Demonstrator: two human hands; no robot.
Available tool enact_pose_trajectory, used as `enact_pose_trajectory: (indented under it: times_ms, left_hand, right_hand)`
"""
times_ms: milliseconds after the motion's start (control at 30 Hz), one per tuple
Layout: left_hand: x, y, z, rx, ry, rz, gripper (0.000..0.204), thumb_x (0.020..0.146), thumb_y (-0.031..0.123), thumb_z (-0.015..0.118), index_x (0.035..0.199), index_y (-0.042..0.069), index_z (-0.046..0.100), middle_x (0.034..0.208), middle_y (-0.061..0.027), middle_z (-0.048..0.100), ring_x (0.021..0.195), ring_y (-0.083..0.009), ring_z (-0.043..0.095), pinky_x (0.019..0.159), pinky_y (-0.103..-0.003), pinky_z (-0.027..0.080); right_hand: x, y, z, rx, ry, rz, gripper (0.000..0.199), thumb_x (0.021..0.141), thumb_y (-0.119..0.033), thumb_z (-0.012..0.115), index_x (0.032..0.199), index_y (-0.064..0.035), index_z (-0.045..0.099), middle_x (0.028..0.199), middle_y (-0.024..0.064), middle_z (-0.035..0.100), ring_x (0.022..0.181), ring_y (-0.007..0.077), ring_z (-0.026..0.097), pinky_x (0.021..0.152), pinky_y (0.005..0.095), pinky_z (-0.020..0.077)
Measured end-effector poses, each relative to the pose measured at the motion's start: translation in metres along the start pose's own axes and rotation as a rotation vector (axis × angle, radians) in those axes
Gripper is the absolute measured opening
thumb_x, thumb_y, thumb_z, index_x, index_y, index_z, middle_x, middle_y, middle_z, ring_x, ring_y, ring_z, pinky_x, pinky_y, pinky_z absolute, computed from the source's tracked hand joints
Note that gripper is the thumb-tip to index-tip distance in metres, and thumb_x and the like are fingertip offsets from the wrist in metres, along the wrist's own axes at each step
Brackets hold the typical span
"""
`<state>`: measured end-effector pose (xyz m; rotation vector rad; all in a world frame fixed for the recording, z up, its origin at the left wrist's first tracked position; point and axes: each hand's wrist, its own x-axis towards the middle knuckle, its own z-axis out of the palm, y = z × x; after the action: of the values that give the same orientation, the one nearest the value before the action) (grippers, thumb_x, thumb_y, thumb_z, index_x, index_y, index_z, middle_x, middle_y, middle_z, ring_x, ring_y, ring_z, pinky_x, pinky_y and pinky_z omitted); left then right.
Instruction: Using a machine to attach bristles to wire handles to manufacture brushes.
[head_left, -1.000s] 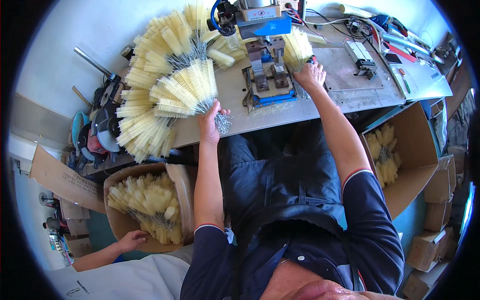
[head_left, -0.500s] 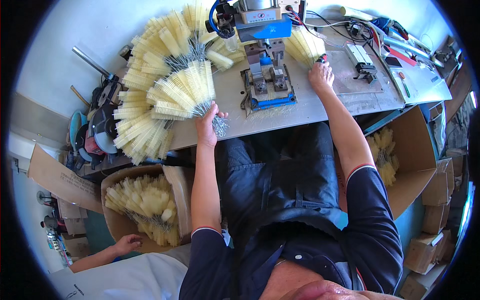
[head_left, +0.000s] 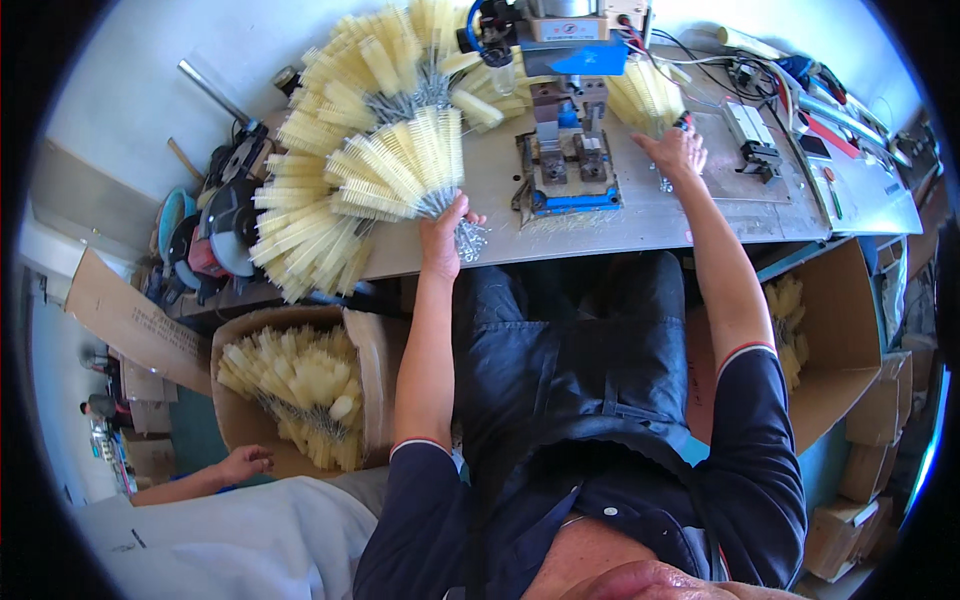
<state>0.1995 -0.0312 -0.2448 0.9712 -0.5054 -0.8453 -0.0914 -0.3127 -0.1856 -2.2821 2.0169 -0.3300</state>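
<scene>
My left hand (head_left: pixel 442 238) is closed round the wire stems of a fanned bunch of bristle brushes (head_left: pixel 402 168) with pale yellow bristles. The looped wire ends stick out below my fist. More brushes (head_left: pixel 312 235) lie heaped behind and beside this bunch. Over at the right, my right hand (head_left: pixel 677 154) is open above the table, thumb stretched to the left. It is by the wire ends of another brush bunch (head_left: pixel 645 98), and a small black and red object (head_left: pixel 684 121) shows at its fingertips. Between my hands stands a blue bench press (head_left: pixel 572 165).
A metal slide fixture (head_left: pixel 752 140) sits on the table (head_left: pixel 720 218) at right. Cardboard boxes of brushes stand at the left (head_left: pixel 375 385) and right (head_left: pixel 840 330). A grinder (head_left: pixel 225 235) is left of the table. Another person's hand (head_left: pixel 245 463) is near the left box.
The view has shifted, so the bench appears farther right. My right hand has drawn slightly back and its thumb has spread. My left hand keeps hold of the brushes.
</scene>
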Motion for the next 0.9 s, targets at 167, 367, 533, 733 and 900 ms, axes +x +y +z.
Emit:
enact_pose_trajectory:
  times_ms: [167, 367, 533, 733, 900]
  left_hand:
    - [-0.001, 0.001, -0.006, -0.034, 0.010, 0.025, 0.024, 0.087, 0.015, 0.077, 0.103, 0.004, 0.062, 0.084, -0.0034, 0.060, 0.067, -0.0145, 0.061, 0.068, -0.038, 0.060]
    - [-0.004, 0.007, -0.002, -0.023, -0.029, -0.005, 0.033, 0.092, 0.026, 0.073, 0.111, 0.001, 0.062, 0.081, -0.0032, 0.058, 0.069, -0.0159, 0.061, 0.067, -0.037, 0.057]
    - [-0.020, 0.012, 0.007, -0.020, -0.018, 0.059, 0.027, 0.092, 0.027, 0.072, 0.101, 0.004, 0.062, 0.078, -0.0031, 0.057, 0.066, -0.0165, 0.060, 0.064, -0.034, 0.055]
    - [-0.049, 0.011, 0.033, 0.010, -0.064, 0.109, 0.029, 0.096, 0.024, 0.069, 0.110, 0.000, 0.060, 0.079, -0.0041, 0.060, 0.069, -0.0162, 0.061, 0.067, -0.033, 0.053]
    - [-0.060, -0.004, 0.038, -0.002, -0.071, 0.031, 0.022, 0.096, 0.017, 0.069, 0.107, 0.001, 0.060, 0.080, -0.0049, 0.063, 0.070, -0.0171, 0.062, 0.067, -0.033, 0.052]
  right_hand:
    - [-0.022, 0.001, -0.005, 0.076, 0.210, 0.017, 0.074, 0.081, -0.060, 0.071, 0.120, 0.0027, 0.067, 0.136, 0.0226, 0.055, 0.125, 0.0384, 0.051, 0.101, 0.0482, 0.0441]
    - [-0.104, -0.028, 0.018, 1.015, 0.369, -0.409, 0.029, 0.090, -0.019, 0.073, 0.116, -0.0066, 0.070, 0.108, 0.0131, 0.072, 0.081, 0.0183, 0.068, 0.070, 0.0319, 0.0543]
    - [-0.161, -0.104, 0.027, 1.278, -0.068, -0.481, 0.015, 0.090, -0.010, 0.070, 0.100, 0.0012, 0.074, 0.076, 0.0040, 0.072, 0.065, 0.0047, 0.059, 0.058, 0.0261, 0.0490]
    - [-0.173, -0.168, 0.003, 1.177, -0.311, -0.524, 0.033, 0.095, -0.028, 0.067, 0.092, 0.0051, 0.073, 0.072, 0.0037, 0.069, 0.064, 0.0066, 0.060, 0.058, 0.0252, 0.0492]
    - [-0.173, -0.175, 0.012, 1.287, -0.266, -0.496, 0.033, 0.097, -0.025, 0.067, 0.088, 0.0057, 0.072, 0.071, 0.0028, 0.068, 0.062, 0.0061, 0.058, 0.057, 0.0256, 0.0483]
